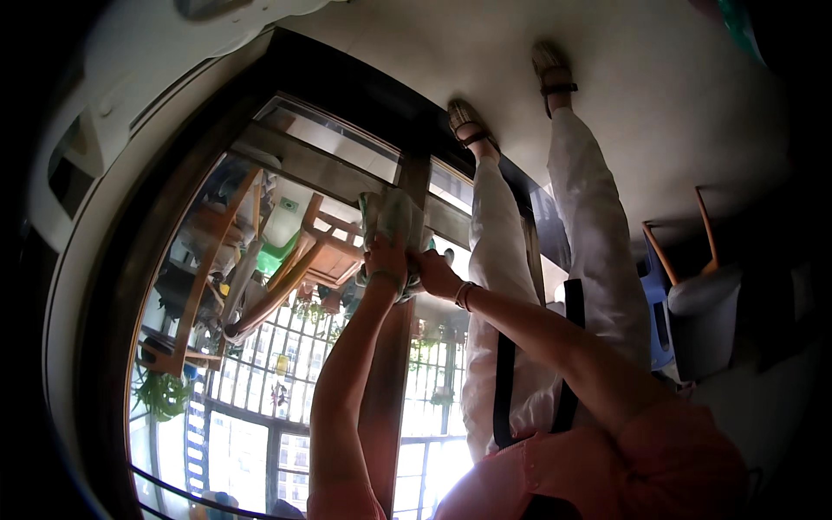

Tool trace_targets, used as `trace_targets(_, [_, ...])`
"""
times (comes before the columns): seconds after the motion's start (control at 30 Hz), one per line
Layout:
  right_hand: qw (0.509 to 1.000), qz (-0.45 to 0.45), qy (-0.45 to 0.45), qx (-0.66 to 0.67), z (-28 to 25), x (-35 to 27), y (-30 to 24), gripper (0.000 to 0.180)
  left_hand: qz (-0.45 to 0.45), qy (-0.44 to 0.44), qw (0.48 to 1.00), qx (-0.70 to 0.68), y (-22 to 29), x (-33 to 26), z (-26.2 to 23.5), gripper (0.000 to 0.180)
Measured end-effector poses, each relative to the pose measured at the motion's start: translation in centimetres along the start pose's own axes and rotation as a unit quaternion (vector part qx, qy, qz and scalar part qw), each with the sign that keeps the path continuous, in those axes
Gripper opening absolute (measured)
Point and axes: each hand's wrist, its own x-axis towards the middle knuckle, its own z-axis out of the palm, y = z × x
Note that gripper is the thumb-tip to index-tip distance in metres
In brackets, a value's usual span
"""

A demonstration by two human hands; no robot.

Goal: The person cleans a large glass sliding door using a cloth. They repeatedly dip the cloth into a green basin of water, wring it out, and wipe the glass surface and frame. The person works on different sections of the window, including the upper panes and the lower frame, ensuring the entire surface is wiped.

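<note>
In the head view, the left hand (387,260) lies over a crumpled grey-green cloth (392,212), and the right hand (436,273), fingers bent, meets the cloth's lower right side; I cannot tell how far either hand's fingers are closed on it. The cloth is in front of a dark brown upright frame bar (416,172) between glass panes, with a brown wooden chair (336,257) visible through the left pane

Crumpled grey-green cloth (394,212), loosely bunched, at the brown door upright (386,390)
</note>
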Motion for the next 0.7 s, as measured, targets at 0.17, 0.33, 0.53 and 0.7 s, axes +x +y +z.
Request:
trace_targets(0.17, [0.999,-0.02,-0.014,-0.031,-0.2,-3.1,-3.3,0.044,0.006,0.008,0.999,-0.033,0.9,-5.6,-3.7,0.043])
trace_targets(0.33, [0.986,-0.109,-0.078,-0.103,3.3,-11.0,-7.8,0.037,0.052,0.033,0.998,0.002,-1.7,-17.1,-4.7,0.043])
trace_targets(0.53, [0.93,-0.134,-0.304,0.154,2.0,-17.9,-17.0,0.032,0.098,-0.165,0.978,0.075,-2.7,-30.4,-12.6,0.031])
trace_targets(0.7, [0.902,-0.094,-0.296,0.299,-10.4,-18.1,-20.7,0.031,0.257,-0.107,0.96,0.01,3.0,-29.7,-24.0,0.031])
